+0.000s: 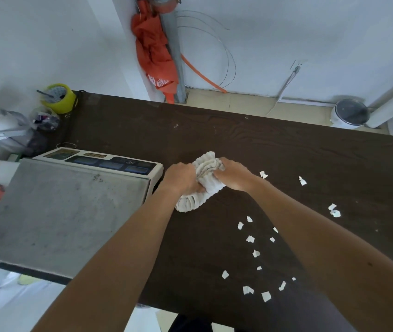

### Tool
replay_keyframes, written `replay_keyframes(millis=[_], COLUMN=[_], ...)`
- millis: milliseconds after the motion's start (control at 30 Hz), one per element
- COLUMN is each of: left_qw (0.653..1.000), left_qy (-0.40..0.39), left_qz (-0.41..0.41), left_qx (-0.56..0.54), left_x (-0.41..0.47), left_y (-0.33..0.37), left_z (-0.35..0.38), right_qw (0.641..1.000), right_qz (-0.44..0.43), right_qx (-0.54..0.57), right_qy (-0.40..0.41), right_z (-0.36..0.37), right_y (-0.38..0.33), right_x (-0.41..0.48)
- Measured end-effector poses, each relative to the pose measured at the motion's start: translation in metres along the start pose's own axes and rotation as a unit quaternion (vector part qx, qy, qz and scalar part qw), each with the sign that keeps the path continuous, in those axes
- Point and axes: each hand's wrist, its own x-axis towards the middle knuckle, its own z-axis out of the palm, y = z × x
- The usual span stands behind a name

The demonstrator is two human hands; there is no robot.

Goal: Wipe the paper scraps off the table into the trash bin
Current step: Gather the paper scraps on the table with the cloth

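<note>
Table (238, 140): scale (58, 212), paper scraps (250, 239)

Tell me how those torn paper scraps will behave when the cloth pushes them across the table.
The paper scraps look small and thin, so they should slide easily on the smooth dark table. Being light, some may flutter or slip under the bunched cloth. They lie scattered, so several passes seem likely.

The table (262, 144) is showing a very dark brown with a wavy wood grain, and the paper scraps (250, 239) are lying white against it. The cloth (208, 178) is looking off-white with ribbed stripes. The scale (66, 202) is wearing a dull, speckled grey top and a cream body with blue display windows. An orange fabric (153, 51) is hanging by the grey pipe (176, 65), and the tape roll (61, 98) is glowing yellow-green
</note>
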Motion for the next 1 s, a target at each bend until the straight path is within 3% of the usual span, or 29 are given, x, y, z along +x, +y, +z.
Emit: replay_keyframes(millis=[467, 1000], left_qw=[0.997, 0.991], left_qy=[0.019, 0.043], left_qz=[-0.028, -0.048], left_qx=[-0.072, -0.116], left_x=[-0.061, -0.111], left_y=[0.094, 0.201], left_z=[0.095, 0.132], right_qw=[1.0, 1.0], right_qz=[0.014, 0.006], right_qx=[-0.008, -0.003], right_qy=[-0.026, -0.02], right_z=[0.004, -0.003], right_y=[0.091, 0.19], right_x=[-0.103, -0.168])
